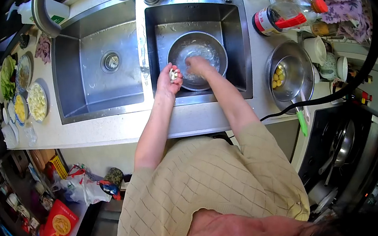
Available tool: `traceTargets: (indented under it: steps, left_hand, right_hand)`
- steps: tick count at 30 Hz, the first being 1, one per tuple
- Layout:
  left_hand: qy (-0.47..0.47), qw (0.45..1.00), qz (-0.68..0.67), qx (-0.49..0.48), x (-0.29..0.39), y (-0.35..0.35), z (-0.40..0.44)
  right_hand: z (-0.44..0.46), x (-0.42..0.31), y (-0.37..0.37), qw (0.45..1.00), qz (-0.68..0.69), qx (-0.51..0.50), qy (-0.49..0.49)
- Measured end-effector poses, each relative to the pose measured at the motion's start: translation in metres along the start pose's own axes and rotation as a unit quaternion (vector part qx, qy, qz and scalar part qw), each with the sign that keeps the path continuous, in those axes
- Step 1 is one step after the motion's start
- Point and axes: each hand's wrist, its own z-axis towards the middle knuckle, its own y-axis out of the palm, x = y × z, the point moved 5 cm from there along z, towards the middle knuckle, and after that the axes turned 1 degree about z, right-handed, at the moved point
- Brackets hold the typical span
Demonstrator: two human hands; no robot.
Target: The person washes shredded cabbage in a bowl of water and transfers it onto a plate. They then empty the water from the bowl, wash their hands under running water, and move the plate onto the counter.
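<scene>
My left hand is cupped, palm up, at the near left rim of a metal bowl. In its palm lie several small white pieces that look like peeled garlic cloves. The round steel bowl stands in the right sink basin with water in it. Over the bowl, my right hand reaches down with curled fingers. Its fingertips point into the water, and whatever they hold is hidden.
To the left is the other sink basin, with plates of chopped white pieces and green leaves beyond. On the right stand a sauce bottle and a pot holding small yellow balls. A black cable crosses the right side.
</scene>
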Motion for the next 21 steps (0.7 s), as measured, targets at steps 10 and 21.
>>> traceTargets:
  steps: [10, 21]
  left_hand:
    - [0.017, 0.999, 0.044, 0.013, -0.001, -0.004, 0.009]
    - [-0.014, 0.997, 0.058, -0.040, -0.018, 0.032, 0.018]
  right_hand:
    - [-0.024, 0.023, 0.028, 0.951, 0.096, -0.281, 0.086]
    - [-0.046, -0.014, -0.044, 0.900, 0.361, 0.144, -0.197]
